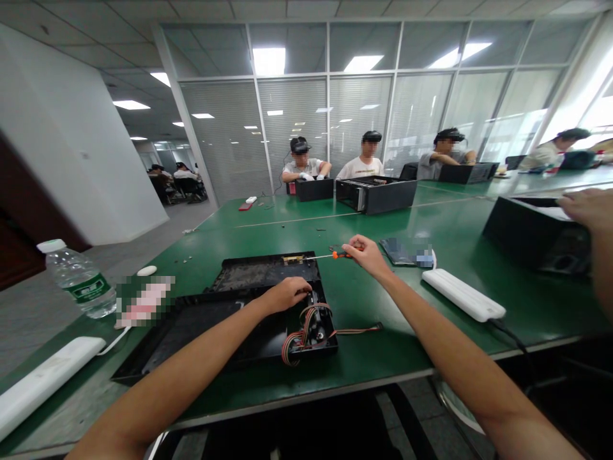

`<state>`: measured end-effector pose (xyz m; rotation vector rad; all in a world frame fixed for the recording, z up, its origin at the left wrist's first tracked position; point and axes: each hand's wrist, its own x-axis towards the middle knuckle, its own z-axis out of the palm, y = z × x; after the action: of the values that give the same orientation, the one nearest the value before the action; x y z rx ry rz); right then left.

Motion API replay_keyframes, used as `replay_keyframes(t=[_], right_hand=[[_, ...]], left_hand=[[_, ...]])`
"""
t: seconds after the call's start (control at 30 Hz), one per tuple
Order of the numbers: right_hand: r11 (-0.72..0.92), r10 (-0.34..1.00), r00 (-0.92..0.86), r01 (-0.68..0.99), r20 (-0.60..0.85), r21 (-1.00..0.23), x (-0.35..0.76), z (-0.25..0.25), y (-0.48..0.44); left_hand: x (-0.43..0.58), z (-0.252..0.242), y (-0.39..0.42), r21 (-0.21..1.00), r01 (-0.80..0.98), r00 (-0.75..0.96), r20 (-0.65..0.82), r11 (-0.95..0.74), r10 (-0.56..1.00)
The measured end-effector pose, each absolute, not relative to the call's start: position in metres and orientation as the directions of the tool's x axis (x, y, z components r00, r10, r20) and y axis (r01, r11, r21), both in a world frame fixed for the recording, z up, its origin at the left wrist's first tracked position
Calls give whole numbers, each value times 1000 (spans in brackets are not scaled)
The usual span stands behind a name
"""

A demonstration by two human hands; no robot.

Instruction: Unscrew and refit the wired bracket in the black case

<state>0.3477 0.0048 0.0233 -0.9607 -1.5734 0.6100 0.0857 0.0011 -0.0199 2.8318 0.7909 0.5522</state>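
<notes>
Near the front edge of the green bench (373, 306), to the right of the water bottle (81, 284), your open black case (191, 319) lies flat, with a black panel (249, 273) along its far side. Judge the case stiff, light for its breadth and somewhat slick; its raised rims should give the surest hold. Your left hand (287, 295) bends over the case's right end, but whether its fingers pinch anything there cannot be told. The brass-coloured piece (293, 259) on the panel looks small and rigid, best held by its edges. Looped coloured wires (309, 326) at the case's right end seem soft and easily snagged — take them as a bundle. Farther right, the fingers of your right hand (364, 254) are closed around the orange-handled screwdriver (339, 255) — light and stiff, best gripped by the handle, its shaft pointing toward the brass-coloured piece.
</notes>
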Motion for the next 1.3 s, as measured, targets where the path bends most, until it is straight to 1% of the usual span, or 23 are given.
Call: replay_keyframes(t=[0.13,0.23,0.3,0.37,0.43,0.5,0.57,0.63,0.83,0.97,1.07,1.17,1.23,1.3], right_hand=[[435,897,-143,106,419,-894,349,21,12],[437,887,-157,-23,435,-899,346,19,14],[478,871,-110,-33,479,-878,342,18,13],[530,848,-58,50,527,-847,337,15,10],[582,808,-46,207,587,-786,331,13,6],[634,748,-80,382,659,-672,327,12,1],[671,683,-129,499,719,-548,324,13,-3],[689,643,-159,548,750,-475,321,15,-7],[714,600,-208,574,772,-400,316,16,-9],[708,603,-253,607,757,-361,316,14,-9],[713,590,-311,634,745,-300,314,18,-14],[707,586,-434,686,685,-170,306,35,-25],[672,614,-515,738,599,-55,299,52,-33],[622,664,-553,782,503,38,292,71,-39]], left_hand=[[86,-19,-2,215,472,811,276,-855,516],[87,-18,-4,187,478,821,252,-858,512],[88,-19,-5,159,492,819,247,-856,517],[89,-21,-6,131,507,816,246,-852,523],[90,-22,-6,114,515,814,245,-849,527],[91,-23,-6,117,519,812,243,-847,531],[91,-22,-7,136,527,805,237,-839,544],[91,-21,-8,152,536,799,228,-831,557],[91,-19,-8,163,531,803,218,-832,555],[90,-21,-8,184,525,798,233,-831,555],[90,-22,-8,180,523,797,243,-833,553],[90,-23,-8,172,532,792,246,-829,559],[90,-22,-8,177,530,793,242,-829,559],[90,-21,-9,194,528,793,238,-827,561]])
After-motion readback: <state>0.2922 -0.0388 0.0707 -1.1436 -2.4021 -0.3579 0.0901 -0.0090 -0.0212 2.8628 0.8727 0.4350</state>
